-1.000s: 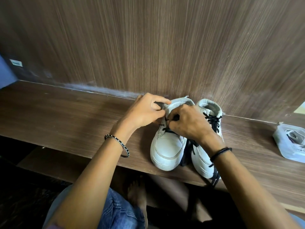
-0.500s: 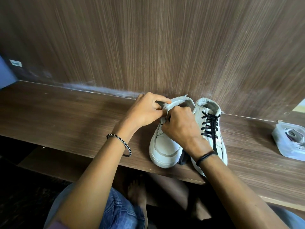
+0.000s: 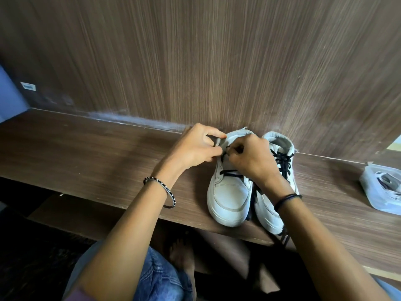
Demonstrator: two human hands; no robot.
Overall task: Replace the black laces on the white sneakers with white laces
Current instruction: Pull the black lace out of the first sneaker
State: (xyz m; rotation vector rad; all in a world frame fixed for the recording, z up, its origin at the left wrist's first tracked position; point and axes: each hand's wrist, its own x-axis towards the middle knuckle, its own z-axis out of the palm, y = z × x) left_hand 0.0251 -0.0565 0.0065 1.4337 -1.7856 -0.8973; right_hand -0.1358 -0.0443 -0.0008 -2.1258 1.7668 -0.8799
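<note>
Pinching the collar rim of the left sneaker (image 3: 230, 192) with the left hand (image 3: 195, 148), in a narrow grip, thumb and forefinger closing on the white edge. Curling the right hand (image 3: 252, 159) over the same shoe's throat, its grip closing tight on the black lace (image 3: 230, 173) up by the top eyelets. Showing one black crossing of that lace low over the tongue.

Standing both shoes just beside each other on the wooden tabletop (image 3: 86, 153), toes pointing toward the body, heels close to the wood-grain wall panel (image 3: 195, 61). Carrying the second black lace (image 3: 283, 164) criss-crossed up the right sneaker (image 3: 269, 216). Trailing dark lace ends between the two shoes and over the tabletop's front edge, without telling which shoe's.

Leaving a clear plastic packet (image 3: 382, 192) well apart at the right of the tabletop, holding something white, too blurred for telling more. Wearing a beaded bangle (image 3: 161, 192) on the left wrist and a black band (image 3: 286, 198) on the right wrist. Sitting in blue jeans (image 3: 158, 279), resting a bare foot (image 3: 180, 255) on the floor below the tabletop.
</note>
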